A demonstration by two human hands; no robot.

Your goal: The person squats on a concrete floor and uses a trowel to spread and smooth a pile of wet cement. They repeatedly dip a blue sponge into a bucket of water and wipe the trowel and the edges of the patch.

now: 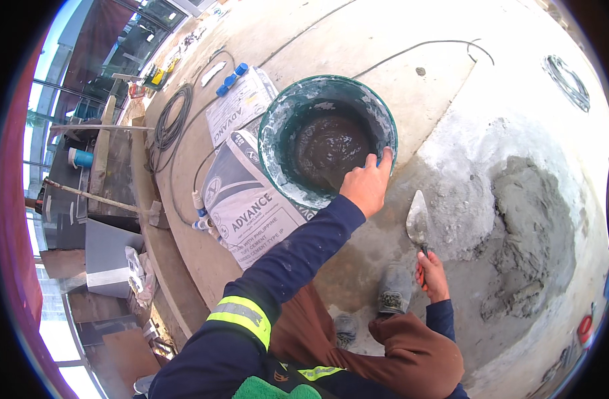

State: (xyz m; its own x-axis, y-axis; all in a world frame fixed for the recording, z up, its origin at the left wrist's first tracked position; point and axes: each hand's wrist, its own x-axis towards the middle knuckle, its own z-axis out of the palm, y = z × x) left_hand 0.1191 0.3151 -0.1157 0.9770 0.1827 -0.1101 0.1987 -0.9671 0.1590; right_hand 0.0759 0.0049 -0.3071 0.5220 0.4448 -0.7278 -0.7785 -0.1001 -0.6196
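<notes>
A green bucket (pixel 276 174), its inner wall smeared with dried cement, holds murky grey-brown liquid with a rippled surface. My left hand (pixel 366 183) grips its right rim, fingers hooked over the edge. Lower and to the right, my right hand (pixel 433 277) is closed round the handle of a pointed trowel (pixel 417 221). The trowel's blade is coated in pale residue and points away from me. Right of the trowel lies a pile of dry grey powder (pixel 459 213), and beyond that a wet mortar heap (pixel 534 229) spreads over the floor.
Cement bags (pixel 251 199) lie left of the bucket, with blue connectors (pixel 232 79) on one. A coiled black cable (pixel 173 120) and wooden planks (pixel 102 149) are at the left. Another coil (pixel 568 83) sits far right. My shoe (pixel 395 290) stands near the trowel.
</notes>
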